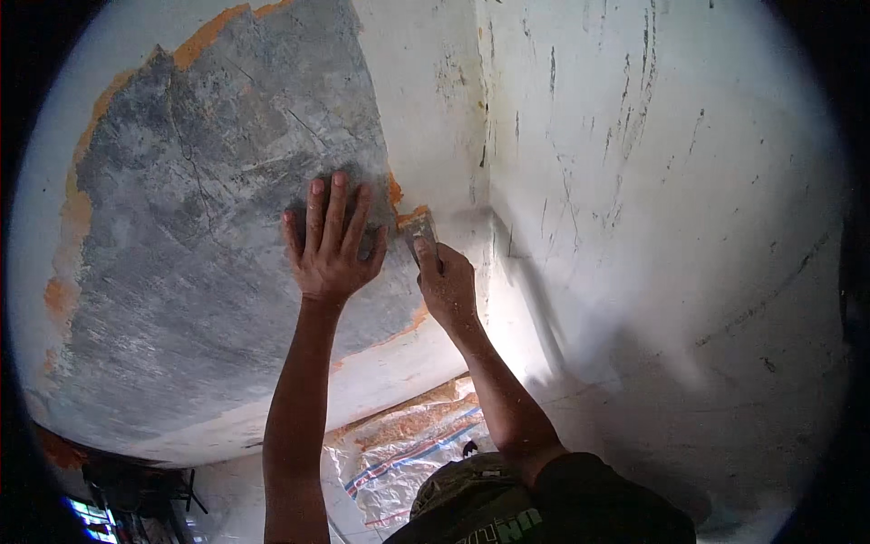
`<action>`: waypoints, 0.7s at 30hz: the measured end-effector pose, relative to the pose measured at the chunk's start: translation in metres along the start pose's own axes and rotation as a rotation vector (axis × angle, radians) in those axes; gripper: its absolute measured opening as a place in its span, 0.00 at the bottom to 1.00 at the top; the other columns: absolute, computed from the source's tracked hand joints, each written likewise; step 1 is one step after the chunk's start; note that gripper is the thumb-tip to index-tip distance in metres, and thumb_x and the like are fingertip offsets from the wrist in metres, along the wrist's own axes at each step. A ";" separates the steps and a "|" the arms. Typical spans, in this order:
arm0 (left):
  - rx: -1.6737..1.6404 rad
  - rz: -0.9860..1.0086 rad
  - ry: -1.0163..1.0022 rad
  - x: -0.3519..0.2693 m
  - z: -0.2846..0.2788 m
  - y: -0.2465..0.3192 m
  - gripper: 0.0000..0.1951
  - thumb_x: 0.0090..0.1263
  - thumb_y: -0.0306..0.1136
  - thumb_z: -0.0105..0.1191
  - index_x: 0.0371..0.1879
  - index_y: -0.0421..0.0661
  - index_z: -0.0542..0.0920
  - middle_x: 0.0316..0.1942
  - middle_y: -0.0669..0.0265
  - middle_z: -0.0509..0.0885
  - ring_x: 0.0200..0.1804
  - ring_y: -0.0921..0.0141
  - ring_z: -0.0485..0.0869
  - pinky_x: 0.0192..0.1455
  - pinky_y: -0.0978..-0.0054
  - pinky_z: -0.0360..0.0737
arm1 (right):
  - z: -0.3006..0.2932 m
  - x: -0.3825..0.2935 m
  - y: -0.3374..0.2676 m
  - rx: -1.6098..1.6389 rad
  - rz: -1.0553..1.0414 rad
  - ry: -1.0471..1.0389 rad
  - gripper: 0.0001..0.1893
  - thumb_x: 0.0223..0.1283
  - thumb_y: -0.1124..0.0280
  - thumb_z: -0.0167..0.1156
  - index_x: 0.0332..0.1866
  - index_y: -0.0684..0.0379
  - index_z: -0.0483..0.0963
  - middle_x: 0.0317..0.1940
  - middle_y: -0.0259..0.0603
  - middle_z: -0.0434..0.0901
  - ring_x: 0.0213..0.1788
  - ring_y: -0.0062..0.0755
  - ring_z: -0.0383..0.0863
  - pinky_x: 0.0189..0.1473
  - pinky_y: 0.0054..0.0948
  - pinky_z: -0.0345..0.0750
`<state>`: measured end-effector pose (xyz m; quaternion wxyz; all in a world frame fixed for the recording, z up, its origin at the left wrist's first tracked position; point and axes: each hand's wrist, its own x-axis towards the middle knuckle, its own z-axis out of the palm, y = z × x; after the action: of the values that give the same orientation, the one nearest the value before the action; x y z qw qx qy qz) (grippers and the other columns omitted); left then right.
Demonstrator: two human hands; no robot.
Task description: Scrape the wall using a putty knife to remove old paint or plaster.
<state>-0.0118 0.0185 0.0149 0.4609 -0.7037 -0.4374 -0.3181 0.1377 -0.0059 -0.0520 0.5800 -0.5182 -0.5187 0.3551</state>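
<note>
My left hand (333, 238) lies flat with spread fingers on a large grey bare patch (204, 258) of the wall, holding nothing. To its right, my right hand (445, 279) is closed around a scraper (421, 234), whose blade meets the wall at the patch's right edge. Orange-coloured material (413, 215) shows at the blade and along the torn edge of the white paint layer. Thin cracks run through the grey surface. My fingers partly hide the scraper's handle.
A second white wall (646, 204) with dark scuffs meets this one at a corner right of my hands. Below, a plastic sheet (414, 455) with blue and red stripes and orange debris lies on the floor. Dark furniture (136, 489) stands at the lower left.
</note>
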 end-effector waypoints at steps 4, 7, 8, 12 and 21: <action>0.003 0.001 -0.016 0.000 -0.001 0.000 0.26 0.64 0.51 0.51 0.61 0.61 0.74 0.70 0.68 0.65 0.72 0.65 0.60 0.74 0.52 0.40 | -0.007 -0.013 0.009 0.000 0.029 -0.013 0.25 0.69 0.52 0.49 0.21 0.61 0.66 0.13 0.32 0.66 0.19 0.19 0.65 0.22 0.28 0.64; -0.009 0.007 -0.015 0.000 0.000 0.002 0.26 0.64 0.50 0.51 0.62 0.60 0.74 0.70 0.68 0.65 0.72 0.64 0.60 0.74 0.51 0.39 | -0.010 -0.016 0.027 -0.004 0.094 -0.026 0.24 0.70 0.52 0.49 0.22 0.60 0.67 0.14 0.31 0.66 0.19 0.18 0.65 0.22 0.26 0.64; -0.014 0.007 -0.013 0.001 0.002 0.002 0.26 0.64 0.50 0.51 0.62 0.60 0.74 0.70 0.68 0.65 0.72 0.64 0.60 0.74 0.51 0.39 | -0.009 -0.012 0.029 0.029 0.051 -0.032 0.24 0.70 0.52 0.50 0.22 0.60 0.67 0.14 0.30 0.67 0.19 0.18 0.65 0.22 0.26 0.63; -0.014 0.014 0.006 0.000 -0.002 -0.003 0.26 0.64 0.50 0.51 0.62 0.60 0.74 0.70 0.68 0.65 0.72 0.63 0.60 0.74 0.51 0.39 | -0.002 -0.003 0.007 0.138 0.009 -0.084 0.23 0.69 0.53 0.50 0.22 0.60 0.68 0.14 0.31 0.67 0.19 0.18 0.66 0.22 0.25 0.63; 0.011 0.018 -0.006 0.001 0.000 0.001 0.26 0.64 0.51 0.50 0.62 0.60 0.73 0.69 0.67 0.65 0.72 0.63 0.60 0.74 0.50 0.40 | -0.004 -0.011 0.017 0.023 0.060 -0.038 0.25 0.68 0.52 0.49 0.25 0.65 0.69 0.15 0.46 0.70 0.21 0.35 0.71 0.28 0.37 0.68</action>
<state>-0.0105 0.0187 0.0148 0.4663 -0.7060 -0.4341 -0.3092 0.1411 -0.0139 -0.0713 0.5651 -0.5199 -0.5097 0.3879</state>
